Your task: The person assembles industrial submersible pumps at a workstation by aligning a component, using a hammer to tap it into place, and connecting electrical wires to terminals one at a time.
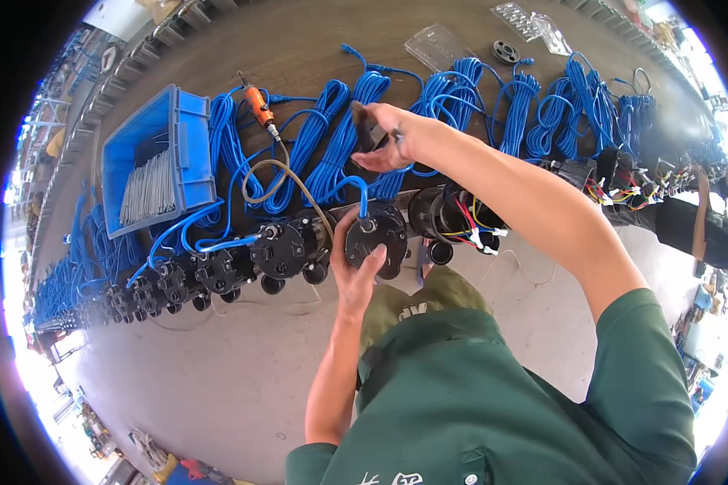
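Observation:
My left hand is closed around the side of a round black housing at the table's near edge, its thumb pressed on the flat face. A blue cable enters that housing at the top through a metal fitting. Above it, over the coiled cables, my right hand is curled around a dark, flat-looking piece whose kind I cannot make out. To the right of the held housing stands an open black housing with red, yellow and white-tipped wires coming out.
Left of my hands, a blue bin holds thin grey rods. An orange air screwdriver with a hose lies on coiled blue cables. More black housings line the edge. A clear plastic tray lies farther back. Another person's arm is at right.

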{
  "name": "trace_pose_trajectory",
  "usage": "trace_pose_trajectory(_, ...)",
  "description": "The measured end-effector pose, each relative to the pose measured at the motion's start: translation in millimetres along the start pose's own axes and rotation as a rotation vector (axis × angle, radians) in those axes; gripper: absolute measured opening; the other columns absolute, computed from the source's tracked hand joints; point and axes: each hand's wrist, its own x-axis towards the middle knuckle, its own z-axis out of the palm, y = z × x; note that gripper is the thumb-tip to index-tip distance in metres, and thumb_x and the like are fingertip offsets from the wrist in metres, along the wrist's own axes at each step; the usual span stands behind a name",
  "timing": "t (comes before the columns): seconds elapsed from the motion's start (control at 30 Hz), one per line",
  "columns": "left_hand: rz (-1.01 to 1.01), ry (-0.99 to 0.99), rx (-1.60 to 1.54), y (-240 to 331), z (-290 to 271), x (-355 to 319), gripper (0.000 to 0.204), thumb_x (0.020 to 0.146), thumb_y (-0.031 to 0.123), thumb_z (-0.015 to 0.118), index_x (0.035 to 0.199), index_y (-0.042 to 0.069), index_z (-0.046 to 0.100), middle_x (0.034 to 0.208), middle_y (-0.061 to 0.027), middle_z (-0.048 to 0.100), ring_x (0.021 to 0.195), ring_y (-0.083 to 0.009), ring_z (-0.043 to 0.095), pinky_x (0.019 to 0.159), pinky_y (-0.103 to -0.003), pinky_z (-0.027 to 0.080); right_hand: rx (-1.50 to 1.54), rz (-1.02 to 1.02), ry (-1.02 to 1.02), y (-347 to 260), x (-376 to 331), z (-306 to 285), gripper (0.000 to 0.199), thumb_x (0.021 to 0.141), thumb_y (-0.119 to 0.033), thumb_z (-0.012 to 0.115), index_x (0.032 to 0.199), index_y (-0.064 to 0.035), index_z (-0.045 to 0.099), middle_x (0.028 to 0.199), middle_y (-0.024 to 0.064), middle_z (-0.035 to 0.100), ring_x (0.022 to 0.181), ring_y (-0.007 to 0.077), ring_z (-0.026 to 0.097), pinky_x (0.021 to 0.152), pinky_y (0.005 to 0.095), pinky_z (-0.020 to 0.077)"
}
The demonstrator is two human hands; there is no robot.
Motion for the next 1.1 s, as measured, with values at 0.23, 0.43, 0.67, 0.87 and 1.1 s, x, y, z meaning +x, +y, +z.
trace_pose_trajectory(0.23,0.041,-0.015,0.08,4.5,-0.6,0.4,0.069,0.082,0.017,0.08,0.141,0.0,0.05,0.126,-0.0114,0.062,0.111,-0.0178,0.062,0.098,-0.033,0.051,-0.111,-0.139,-0.041,-21.9,21.7,11.5,0.018,0.086,-0.011,0.067,0.091,0.0007,0.053,0.09,0.0148,0.063,0.063,0.0191,0.064,0.056,0.027,0.0593)
trace_pose_trajectory(0.43,-0.026,-0.05,0.006,11.7,3.6,5.5,0.068,0.083,0.015,0.079,0.142,0.0,0.049,0.126,-0.011,0.062,0.112,-0.0182,0.063,0.099,-0.033,0.051,-0.258,-0.253,-0.208,-11.4,-52.8,12.9,0.014,0.097,-0.008,0.055,0.086,0.0019,0.054,0.079,0.0071,0.059,0.058,0.0102,0.054,0.047,0.0193,0.0463)
trace_pose_trajectory(0.67,0.016,-0.059,0.078,11.0,-0.6,1.7,0.067,0.084,0.02,0.079,0.14,0.0,0.051,0.132,-0.0121,0.059,0.121,-0.0215,0.059,0.103,-0.036,0.048,-0.543,-0.999,-0.334,141.5,-224.7,-64.9,0.028,0.098,-0.018,0.055,0.118,0.0025,0.054,0.08,0.0044,0.056,0.067,0.0109,0.058,0.058,0.026,0.0496)
trace_pose_trajectory(0.87,0.589,-0.019,0.551,1.9,-7.6,9.3,0.084,0.074,0.032,0.089,0.142,0.0,0.051,0.143,-0.0187,0.054,0.134,-0.0314,0.054,0.11,-0.042,0.045,-0.65,-1.231,0.172,202.9,-213.6,-85.4,0.015,0.104,-0.017,0.06,0.098,-0.0034,0.058,0.07,-0.0026,0.053,0.057,0.0037,0.047,0.052,0.0216,0.0383)
trace_pose_trajectory(1.1,0.437,-0.085,0.588,-30.1,-23.4,8.6,0.109,0.054,0.01,0.098,0.145,0.001,0.038,0.142,-0.0207,0.059,0.124,-0.0284,0.064,0.108,-0.042,0.052,-0.914,-1.154,0.278,219.9,-199.0,-92.2,0.028,0.098,-0.025,0.073,0.101,0.0018,0.068,0.06,0.0094,0.059,0.051,0.0139,0.049,0.053,0.0336,0.044)
